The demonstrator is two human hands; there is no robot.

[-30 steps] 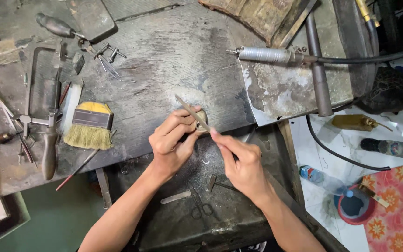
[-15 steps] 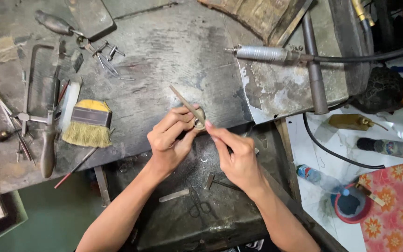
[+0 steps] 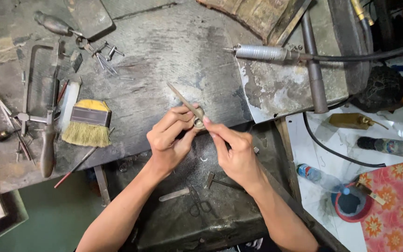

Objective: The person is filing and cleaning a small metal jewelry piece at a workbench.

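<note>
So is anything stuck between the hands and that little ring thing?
Nothing visible. The left hand pinches the small ring directly, and the right hand runs a thin file right through it.

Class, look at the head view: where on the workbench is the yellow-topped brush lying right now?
The yellow-topped brush lies on the left part of the workbench, just right of the saw frame and left of the left hand.
</note>
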